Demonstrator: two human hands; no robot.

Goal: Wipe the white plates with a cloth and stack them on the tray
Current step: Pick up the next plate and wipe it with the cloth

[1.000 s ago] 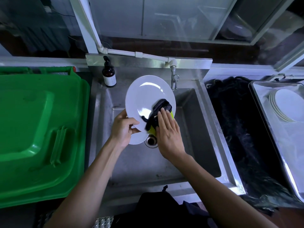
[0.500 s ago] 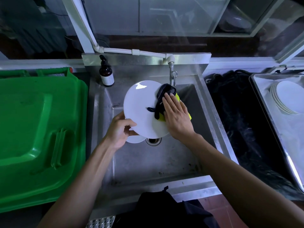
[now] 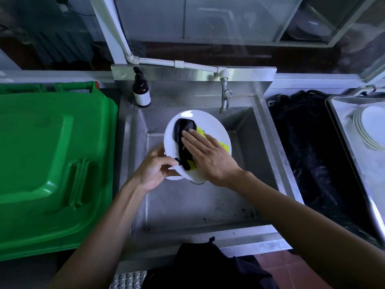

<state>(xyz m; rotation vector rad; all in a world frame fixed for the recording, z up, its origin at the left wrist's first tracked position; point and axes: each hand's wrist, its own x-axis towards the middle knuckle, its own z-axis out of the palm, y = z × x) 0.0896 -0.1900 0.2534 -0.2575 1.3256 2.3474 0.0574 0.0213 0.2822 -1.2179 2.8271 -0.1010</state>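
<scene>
Over the steel sink [image 3: 208,205] I hold a white plate [image 3: 210,126] tilted toward me. My left hand [image 3: 155,168] grips its lower left rim, thumb on the face. My right hand [image 3: 208,155] lies flat on the plate with straight fingers, pressing a black and yellow cloth [image 3: 185,130] against it. A second white plate [image 3: 175,177] peeks out beneath the held one. At the far right a metal tray [image 3: 341,130] carries a stack of white plates [image 3: 370,128].
A green bin lid [image 3: 52,163] fills the left side. A brown pump bottle [image 3: 141,92] stands at the sink's back left corner, and the tap [image 3: 225,99] hangs just behind the plate. Dark black material [image 3: 308,153] lies between sink and tray.
My right hand slid the cloth from the plate's upper right edge toward its upper middle. The plate tipped flatter and its face now points more toward me.
</scene>
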